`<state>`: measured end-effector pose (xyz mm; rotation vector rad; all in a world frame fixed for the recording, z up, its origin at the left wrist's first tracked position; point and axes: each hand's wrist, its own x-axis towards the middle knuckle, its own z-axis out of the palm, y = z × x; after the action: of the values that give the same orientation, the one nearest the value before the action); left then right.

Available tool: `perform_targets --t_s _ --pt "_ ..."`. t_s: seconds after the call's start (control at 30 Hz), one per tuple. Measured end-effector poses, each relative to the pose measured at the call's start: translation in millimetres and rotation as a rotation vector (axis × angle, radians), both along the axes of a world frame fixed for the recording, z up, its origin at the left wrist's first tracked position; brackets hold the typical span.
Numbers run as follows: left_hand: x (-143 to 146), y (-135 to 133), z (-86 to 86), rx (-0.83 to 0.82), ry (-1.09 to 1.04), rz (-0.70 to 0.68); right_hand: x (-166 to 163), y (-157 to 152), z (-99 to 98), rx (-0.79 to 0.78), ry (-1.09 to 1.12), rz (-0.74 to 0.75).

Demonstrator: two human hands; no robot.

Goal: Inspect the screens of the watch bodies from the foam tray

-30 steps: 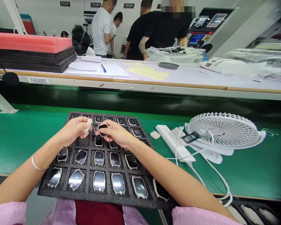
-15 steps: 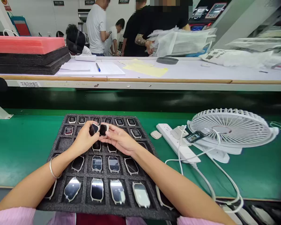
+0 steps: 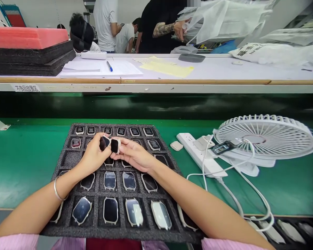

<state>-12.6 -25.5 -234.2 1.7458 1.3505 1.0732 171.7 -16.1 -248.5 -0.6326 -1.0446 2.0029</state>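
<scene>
Dark-faced watch case [image 3: 104,143] pinched in the fingertips of the left hand [image 3: 94,158]; second watch case [image 3: 115,146] clamped likewise in the right hand [image 3: 135,156], just beside the first. Both held above the far rows of the black foam tray [image 3: 70,159]. Off to the right, on the green mat [image 3: 21,156]: white power strip [image 3: 198,154], white fan [image 3: 266,139].

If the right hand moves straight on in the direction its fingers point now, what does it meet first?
Probably the watch body held in the left hand. The right hand points leftward, its own white-rimmed watch almost against it; depth is unclear.
</scene>
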Motion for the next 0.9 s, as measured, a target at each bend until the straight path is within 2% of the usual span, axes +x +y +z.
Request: perform_targets --t_s 0.4,0.9 --pt "3.0 -5.3 1.1 -0.028 -0.108 0.009 2.1 -1.4 6.5 0.03 0.058 0.019" --pt "3.1 -5.2 2.9 -0.011 -0.021 0.022 4.2 0.4 4.1 0.077 0.034 0.022"
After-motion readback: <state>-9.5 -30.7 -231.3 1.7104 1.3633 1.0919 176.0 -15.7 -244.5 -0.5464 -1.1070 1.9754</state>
